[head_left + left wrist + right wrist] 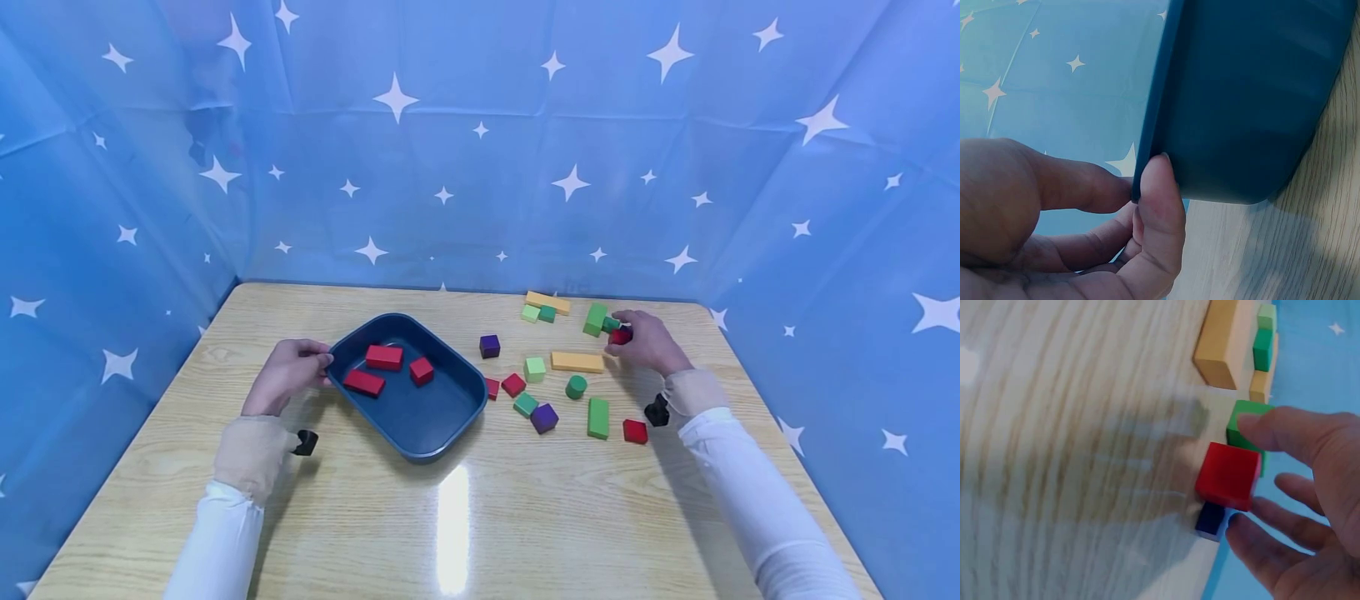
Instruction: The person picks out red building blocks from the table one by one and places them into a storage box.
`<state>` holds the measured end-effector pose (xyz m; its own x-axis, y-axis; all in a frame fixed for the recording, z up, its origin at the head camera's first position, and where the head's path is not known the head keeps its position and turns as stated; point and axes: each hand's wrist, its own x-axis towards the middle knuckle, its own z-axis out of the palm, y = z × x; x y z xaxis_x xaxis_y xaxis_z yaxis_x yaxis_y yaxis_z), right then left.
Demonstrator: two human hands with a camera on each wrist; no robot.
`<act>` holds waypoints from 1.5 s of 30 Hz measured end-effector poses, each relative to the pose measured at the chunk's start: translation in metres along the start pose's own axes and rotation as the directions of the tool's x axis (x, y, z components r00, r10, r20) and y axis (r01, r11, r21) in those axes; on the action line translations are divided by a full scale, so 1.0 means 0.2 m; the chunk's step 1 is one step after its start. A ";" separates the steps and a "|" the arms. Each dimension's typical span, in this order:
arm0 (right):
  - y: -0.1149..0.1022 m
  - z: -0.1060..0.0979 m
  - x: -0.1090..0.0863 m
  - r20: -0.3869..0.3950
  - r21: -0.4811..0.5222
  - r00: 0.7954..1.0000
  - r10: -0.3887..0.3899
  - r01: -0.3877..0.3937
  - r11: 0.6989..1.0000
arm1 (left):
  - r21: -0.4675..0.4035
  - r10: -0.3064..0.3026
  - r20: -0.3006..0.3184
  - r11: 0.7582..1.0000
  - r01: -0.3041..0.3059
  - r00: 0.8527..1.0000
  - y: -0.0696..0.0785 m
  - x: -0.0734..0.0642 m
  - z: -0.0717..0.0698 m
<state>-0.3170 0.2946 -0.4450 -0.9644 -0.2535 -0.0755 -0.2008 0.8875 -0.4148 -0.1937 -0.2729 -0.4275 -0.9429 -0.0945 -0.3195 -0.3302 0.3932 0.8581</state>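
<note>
My left hand point(292, 371) pinches the left corner rim of a dark blue tray point(442, 446). In the left wrist view the thumb and curled fingers meet at the tray's rim point(1159, 94). Inside lie two red oblong blocks point(384, 357) and one red cube point(422, 371). At the table's far right, my right hand point(647, 337) surrounds a red cube point(1229, 475). Its thumb lies over a green block point(1247, 409) beside the cube, and its fingertips are at the cube's other side. A dark blue block point(1210, 520) shows partly behind the cube.
Loose blocks lie right of the tray: two purple cubes point(544, 418), an orange plank point(577, 362), a green cylinder point(576, 387), a green oblong point(597, 418) and a red block point(634, 431). Another orange plank point(548, 302) lies by the blue star-patterned curtain point(480, 167).
</note>
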 end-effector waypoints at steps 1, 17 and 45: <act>0.00 0.01 0.00 -0.008 0.004 1.000 -0.002 0.002 1.000 | -0.002 -0.001 0.001 1.000 0.001 1.000 0.00 0.00 0.00; 0.02 0.04 -0.01 -0.062 -0.012 0.998 0.003 -0.003 1.000 | -0.006 -0.005 -0.009 1.000 0.005 1.000 0.01 0.00 0.01; -0.17 -0.01 -0.05 -0.117 -0.033 0.986 -0.117 0.114 0.993 | 0.009 -0.014 -0.017 1.000 0.015 1.000 0.00 0.00 0.00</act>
<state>-0.3010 0.2681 -0.4278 -0.9476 -0.3092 0.0801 -0.3152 0.8649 -0.3907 -0.1943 -0.2721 -0.4273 -0.9387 -0.1157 -0.3249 -0.3434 0.3996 0.8499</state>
